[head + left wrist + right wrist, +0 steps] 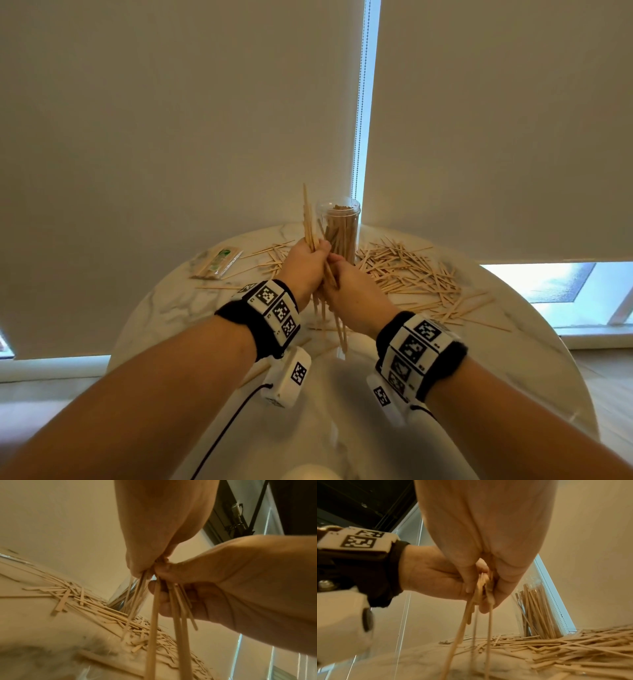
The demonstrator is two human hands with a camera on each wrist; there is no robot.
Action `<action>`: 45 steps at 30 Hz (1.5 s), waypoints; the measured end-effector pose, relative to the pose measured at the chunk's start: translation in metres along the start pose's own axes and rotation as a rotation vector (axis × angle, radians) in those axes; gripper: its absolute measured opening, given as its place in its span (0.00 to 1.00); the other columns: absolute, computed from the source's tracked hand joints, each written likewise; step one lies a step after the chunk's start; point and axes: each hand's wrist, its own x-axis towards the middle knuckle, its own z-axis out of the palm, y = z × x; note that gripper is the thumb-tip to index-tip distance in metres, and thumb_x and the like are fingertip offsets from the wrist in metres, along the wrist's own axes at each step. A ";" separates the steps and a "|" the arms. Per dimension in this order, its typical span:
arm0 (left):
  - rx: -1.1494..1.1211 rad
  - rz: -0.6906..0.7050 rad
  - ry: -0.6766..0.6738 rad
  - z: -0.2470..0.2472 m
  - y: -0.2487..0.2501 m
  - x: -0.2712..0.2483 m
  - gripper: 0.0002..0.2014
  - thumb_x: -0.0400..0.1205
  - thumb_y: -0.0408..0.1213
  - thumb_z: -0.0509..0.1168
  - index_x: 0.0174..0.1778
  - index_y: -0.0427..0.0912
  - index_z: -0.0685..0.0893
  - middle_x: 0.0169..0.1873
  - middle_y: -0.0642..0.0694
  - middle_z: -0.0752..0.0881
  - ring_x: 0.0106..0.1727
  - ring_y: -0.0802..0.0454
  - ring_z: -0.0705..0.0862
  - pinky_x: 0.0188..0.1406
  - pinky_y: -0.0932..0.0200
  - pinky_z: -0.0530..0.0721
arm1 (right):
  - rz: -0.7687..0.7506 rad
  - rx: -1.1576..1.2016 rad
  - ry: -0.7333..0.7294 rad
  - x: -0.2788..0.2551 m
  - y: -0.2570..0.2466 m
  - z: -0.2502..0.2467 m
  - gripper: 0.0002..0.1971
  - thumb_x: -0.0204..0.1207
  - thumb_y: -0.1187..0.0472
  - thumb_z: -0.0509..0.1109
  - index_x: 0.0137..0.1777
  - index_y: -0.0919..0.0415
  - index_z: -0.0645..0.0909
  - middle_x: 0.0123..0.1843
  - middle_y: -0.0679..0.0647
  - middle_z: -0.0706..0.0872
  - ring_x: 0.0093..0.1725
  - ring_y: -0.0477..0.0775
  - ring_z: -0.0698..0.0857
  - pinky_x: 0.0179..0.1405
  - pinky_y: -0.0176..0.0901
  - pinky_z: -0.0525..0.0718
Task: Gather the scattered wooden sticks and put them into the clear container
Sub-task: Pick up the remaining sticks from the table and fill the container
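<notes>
You had both your left hand (pixel 306 265) and right hand (pixel 352 291) clenched round an upright bundle of sticks (pixel 310 222) just in front of the jar (pixel 339 233) near the table's (pixel 513 342) far edge.

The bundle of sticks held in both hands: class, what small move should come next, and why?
Probably tap the bundle on the table to level it. Left hand and right hand grip it upright, ends uneven, beside the clear container, which already holds many sticks.
</notes>
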 end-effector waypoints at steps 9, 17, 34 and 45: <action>-0.313 0.063 0.064 -0.016 0.006 -0.002 0.07 0.92 0.42 0.54 0.54 0.45 0.76 0.27 0.51 0.75 0.30 0.52 0.81 0.29 0.54 0.81 | 0.031 0.039 -0.084 -0.006 0.015 0.002 0.09 0.82 0.65 0.68 0.48 0.50 0.87 0.42 0.45 0.91 0.43 0.44 0.88 0.43 0.35 0.85; -0.458 0.146 0.243 -0.038 0.021 0.007 0.14 0.91 0.49 0.55 0.45 0.44 0.74 0.25 0.54 0.68 0.23 0.59 0.65 0.25 0.60 0.70 | 0.022 -0.099 0.028 -0.004 0.024 -0.019 0.07 0.83 0.61 0.71 0.55 0.54 0.91 0.47 0.45 0.90 0.48 0.43 0.85 0.57 0.40 0.85; -0.055 0.215 -0.319 0.000 0.011 -0.040 0.08 0.88 0.40 0.65 0.59 0.42 0.82 0.43 0.44 0.84 0.40 0.55 0.82 0.40 0.62 0.84 | -0.180 0.482 0.408 0.011 -0.022 -0.051 0.05 0.80 0.60 0.75 0.54 0.53 0.88 0.44 0.49 0.91 0.43 0.45 0.92 0.43 0.38 0.90; -0.095 0.168 -0.385 0.008 0.027 -0.043 0.13 0.92 0.36 0.54 0.70 0.39 0.76 0.32 0.45 0.75 0.30 0.52 0.72 0.32 0.57 0.78 | -0.262 0.278 0.518 0.009 -0.044 -0.050 0.19 0.87 0.45 0.60 0.76 0.44 0.71 0.71 0.44 0.80 0.66 0.50 0.83 0.64 0.52 0.85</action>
